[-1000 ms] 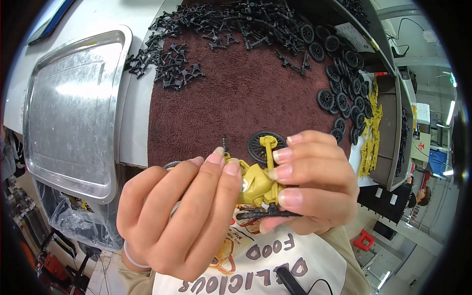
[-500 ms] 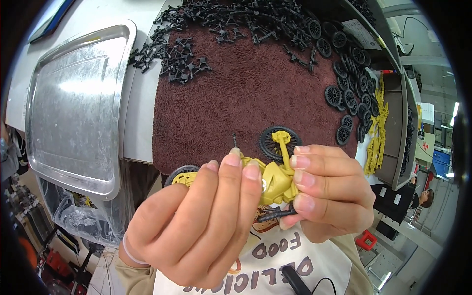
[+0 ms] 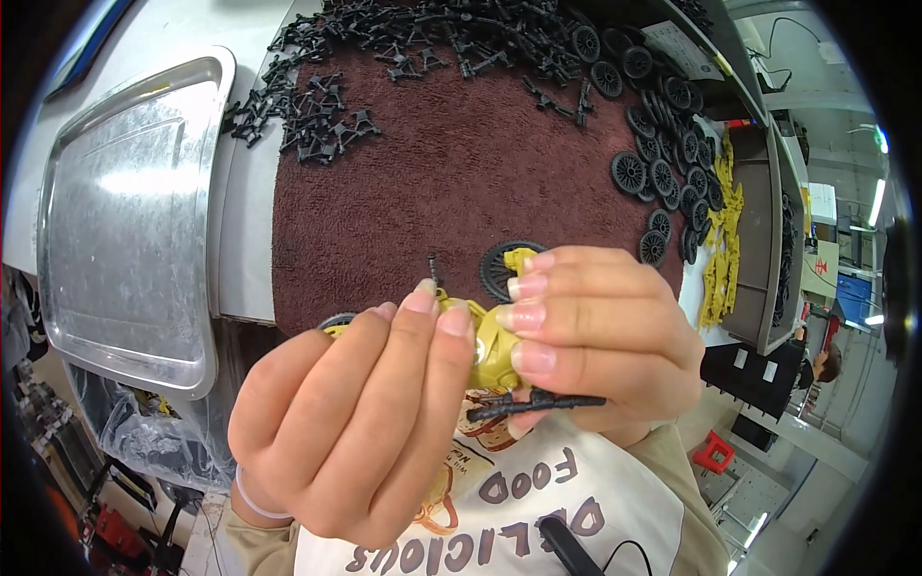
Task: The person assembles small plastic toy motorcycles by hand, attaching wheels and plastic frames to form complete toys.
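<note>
Between my two hands, above the near edge of a dark red towel, is a yellow toy motorcycle (image 3: 492, 360). My left hand (image 3: 351, 413) is closed round its rear half, hiding most of it; a bit of the rear wheel shows past the knuckles. My right hand (image 3: 615, 336) grips the front end, its fingers lying over the fork. The black spoked front wheel (image 3: 494, 274) stands out beyond those fingertips. Below the yellow body, a slim black bar-like part (image 3: 538, 404) lies at the right hand's fingers; its attachment is hidden. A small black peg (image 3: 433, 267) sticks up by the left fingertips.
On the dark red towel (image 3: 413, 202), small black frame-like parts (image 3: 327, 120) are heaped along the far side. Loose black wheels (image 3: 629, 173) pile up at the right, beside yellow parts (image 3: 722, 230) and a grey bin wall (image 3: 759, 240). A metal tray (image 3: 125, 240) lies at the left.
Both hands and the toy sit slightly further left in view, as does the whole bench. The right fingers now cover more of the fork, and the black bar part shows more of its length.
</note>
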Available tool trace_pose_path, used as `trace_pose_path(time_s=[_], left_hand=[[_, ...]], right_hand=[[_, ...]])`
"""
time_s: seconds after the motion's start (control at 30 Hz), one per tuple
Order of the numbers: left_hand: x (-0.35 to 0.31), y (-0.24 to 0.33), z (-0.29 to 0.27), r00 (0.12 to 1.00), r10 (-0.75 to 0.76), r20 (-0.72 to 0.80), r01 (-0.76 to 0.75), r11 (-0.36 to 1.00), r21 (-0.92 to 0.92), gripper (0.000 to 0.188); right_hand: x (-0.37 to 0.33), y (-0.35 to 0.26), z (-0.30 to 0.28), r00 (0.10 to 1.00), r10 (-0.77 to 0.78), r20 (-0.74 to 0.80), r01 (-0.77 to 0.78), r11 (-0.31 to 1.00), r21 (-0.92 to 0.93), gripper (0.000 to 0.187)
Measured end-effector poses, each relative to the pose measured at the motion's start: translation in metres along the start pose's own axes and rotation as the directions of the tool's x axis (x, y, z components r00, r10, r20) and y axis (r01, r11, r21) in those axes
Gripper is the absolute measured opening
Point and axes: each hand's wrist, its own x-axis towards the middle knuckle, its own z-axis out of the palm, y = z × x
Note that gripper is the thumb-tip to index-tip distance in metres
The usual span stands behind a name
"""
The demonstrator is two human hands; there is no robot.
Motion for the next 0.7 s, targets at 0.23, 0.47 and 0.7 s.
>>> trace_pose_path(time_s=[0.23, 0.47, 0.7], left_hand=[[0.000, -0.003, -0.002, 1.000, 0.017, 0.012, -0.017, 1.000, 0.001, 0.028], [0.008, -0.027, -0.004, 0.993, 0.014, -0.115, -0.018, 0.999, -0.032, 0.016], [0.000, -0.149, -0.079, 0.605, -0.796, -0.001, 0.779, 0.592, -0.205, 0.021]], right_hand=[[0.003, 0.005, 0.002, 0.989, -0.144, -0.029, 0.143, 0.989, -0.038, 0.036], [0.014, 0.000, 0.007, 0.996, -0.085, -0.037, 0.080, 0.988, -0.133, 0.046], [-0.005, 0.011, 0.010, 0.971, 0.140, -0.195, -0.147, 0.989, -0.024, 0.083]])
